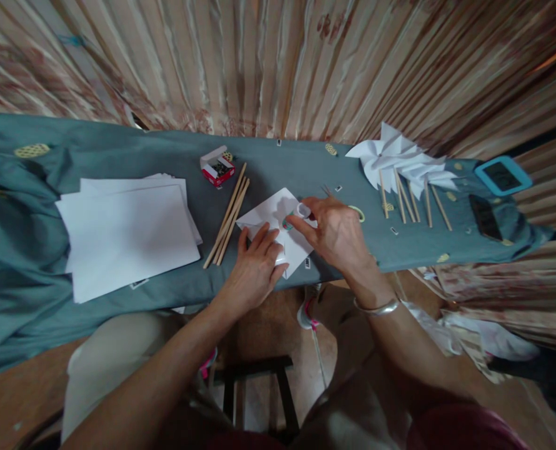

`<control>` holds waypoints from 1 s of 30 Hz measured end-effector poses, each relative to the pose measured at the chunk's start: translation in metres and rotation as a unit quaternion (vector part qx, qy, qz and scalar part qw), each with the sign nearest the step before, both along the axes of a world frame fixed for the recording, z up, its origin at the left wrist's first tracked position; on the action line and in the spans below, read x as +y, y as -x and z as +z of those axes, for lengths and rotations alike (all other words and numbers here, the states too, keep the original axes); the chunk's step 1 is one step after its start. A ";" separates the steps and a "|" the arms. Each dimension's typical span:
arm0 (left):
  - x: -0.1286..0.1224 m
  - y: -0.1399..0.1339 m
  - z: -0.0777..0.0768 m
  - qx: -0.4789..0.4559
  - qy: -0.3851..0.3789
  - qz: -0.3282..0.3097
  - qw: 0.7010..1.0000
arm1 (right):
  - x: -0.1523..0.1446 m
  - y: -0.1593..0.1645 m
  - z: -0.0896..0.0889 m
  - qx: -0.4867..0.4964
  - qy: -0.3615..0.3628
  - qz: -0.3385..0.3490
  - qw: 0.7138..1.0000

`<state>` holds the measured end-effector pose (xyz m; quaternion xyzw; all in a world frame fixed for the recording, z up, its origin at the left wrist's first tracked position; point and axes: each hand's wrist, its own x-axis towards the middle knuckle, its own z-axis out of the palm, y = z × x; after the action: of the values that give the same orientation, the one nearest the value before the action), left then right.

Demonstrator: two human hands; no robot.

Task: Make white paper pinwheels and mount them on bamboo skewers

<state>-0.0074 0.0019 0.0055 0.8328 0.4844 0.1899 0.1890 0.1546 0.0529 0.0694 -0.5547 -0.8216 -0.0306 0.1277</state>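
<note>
1. Head view, location: white paper square [282, 203] lies on the tablecloth [160, 150], under both hands, one corner close to the near edge. Wooden sticks [228, 219] just left of it.
2. Hands: left hand [254, 265] palm-down, fingers spread on the paper, nothing seen in its grasp. Right hand [337, 228] pinches a small white-and-teal tube [303, 211] over the sheet, thumb against fingers. Maybe a glue stick; too blurred to confirm.
3. Risk: if the left fingers ease off, the sheet could skid or crumple under the tube; loose cloth beneath would make it worse.
4. Risk: if it is glue, too much pressure or smear could stick fingers to paper, or tear the sheet near its middle.
5. Risk: pulling toward the body could drag that corner off the edge.
6. Looks: plain white, set diamond-wise, mostly flat. Lines run in from the corners; can't tell creases from cuts. Middle partly hidden by hands.
</note>
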 end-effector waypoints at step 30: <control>0.013 0.015 -0.008 -0.408 0.146 0.131 0.892 | 0.012 -0.033 -0.022 0.669 0.432 -0.065 0.602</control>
<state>-0.0226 0.0145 -0.0021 0.5743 0.4914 0.4632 0.4627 0.1874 0.0650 0.0471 -0.4629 -0.3864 0.6988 0.3849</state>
